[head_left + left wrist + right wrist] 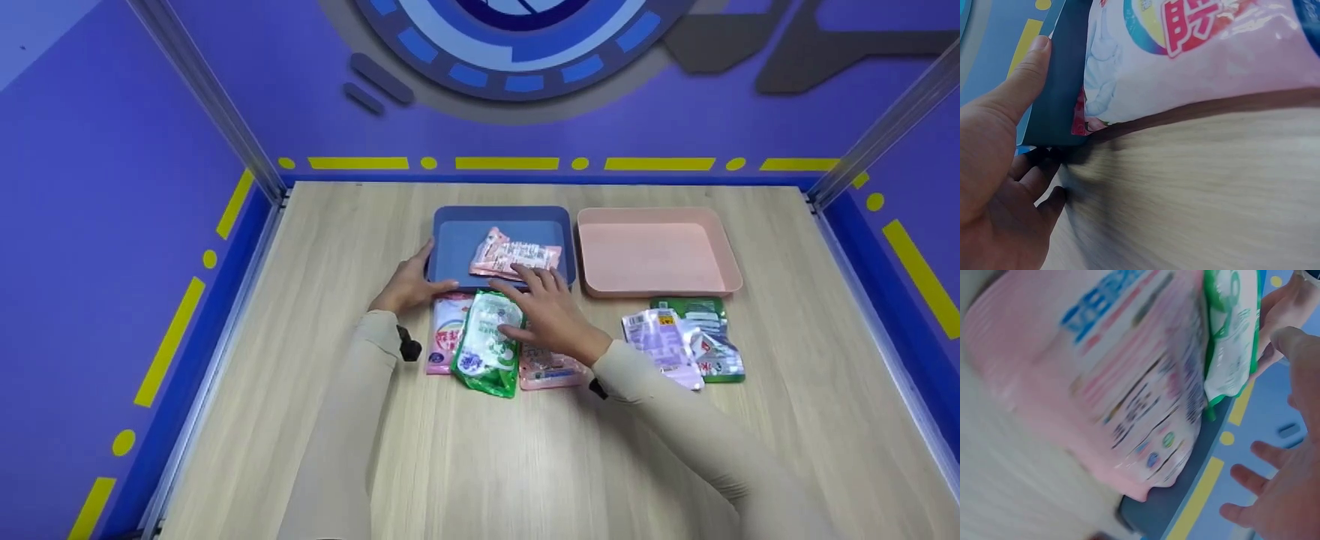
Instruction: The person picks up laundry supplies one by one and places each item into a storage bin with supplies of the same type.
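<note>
1. Several purple-blue wall panels [540, 139] with yellow dashes stand around a pale wood-grain table [480, 450]
2. Two beige sleeves [349, 420] reach in from the near edge
3. One pink rectangular tray [645, 247] stands near the table's far side, just right of a blue rectangular tray [454, 255]
4. Right hand [551, 311], fingers spread and gripping nothing, hovers over the blue tray's near edge and the pouches before it; I cannot tell whether it touches any
5. Left hand [409, 281] grips the blue tray's near left corner, thumb along the near wall, fingers by the left side
6. Green-and-white pouch [484, 345] lies before the blue tray, overlapping a pink rainbow-printed pouch [446, 334] on its left; a plain pink pouch [551, 371] lies to its right, partly hidden by the right hand
7. Green-and-silver pouch [720, 345] lies before the pink tray, partly under a lilac pouch [660, 345]
8. Pink-and-white packaging [506, 255] lies inside the blue tray; whether one packet or two, I cannot tell
</note>
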Demonstrator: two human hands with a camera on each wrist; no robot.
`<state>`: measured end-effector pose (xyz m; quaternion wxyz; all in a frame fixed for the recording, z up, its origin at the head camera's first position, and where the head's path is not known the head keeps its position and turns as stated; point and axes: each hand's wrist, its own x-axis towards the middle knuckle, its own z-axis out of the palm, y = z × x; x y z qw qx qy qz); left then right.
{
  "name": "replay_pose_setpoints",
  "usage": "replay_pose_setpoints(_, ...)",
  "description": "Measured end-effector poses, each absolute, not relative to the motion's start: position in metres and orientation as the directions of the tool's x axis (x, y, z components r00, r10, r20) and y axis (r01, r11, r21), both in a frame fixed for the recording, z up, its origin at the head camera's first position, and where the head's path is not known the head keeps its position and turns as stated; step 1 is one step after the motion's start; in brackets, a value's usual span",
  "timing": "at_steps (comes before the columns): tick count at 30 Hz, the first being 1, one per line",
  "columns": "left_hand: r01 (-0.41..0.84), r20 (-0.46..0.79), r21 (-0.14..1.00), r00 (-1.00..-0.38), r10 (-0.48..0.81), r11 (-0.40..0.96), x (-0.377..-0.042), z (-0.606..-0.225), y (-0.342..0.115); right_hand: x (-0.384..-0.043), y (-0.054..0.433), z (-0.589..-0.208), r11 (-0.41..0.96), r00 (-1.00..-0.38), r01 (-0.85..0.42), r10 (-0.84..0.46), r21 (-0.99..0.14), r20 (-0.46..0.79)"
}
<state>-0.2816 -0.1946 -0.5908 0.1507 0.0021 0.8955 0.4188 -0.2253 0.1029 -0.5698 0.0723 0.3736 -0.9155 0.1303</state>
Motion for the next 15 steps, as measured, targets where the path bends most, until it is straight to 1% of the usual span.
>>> replay_pose_setpoints(4, -0.128, -0.276, 0.750, -0.952, 0.130, 0.648, -0.281, -0.591, -0.194, -0.219, 0.100, -0.569, 0.703, -0.730, -0.683, -0.648, -0.200, 0.216)
replay_pose_setpoints(8, -0.137, -0.284, 0.748, -0.951, 0.126, 0.650, -0.280, -0.590, -0.194, -0.212, 0.096, -0.571, 0.717, -0.743, -0.668, -0.627, -0.199, 0.233)
replay_pose_setpoints(15, -0.109, -0.258, 0.746, -0.957, 0.134, 0.657, -0.281, -0.588, -0.194, -0.196, 0.084, -0.573, 0.780, -0.810, -0.581, -0.528, -0.232, 0.254)
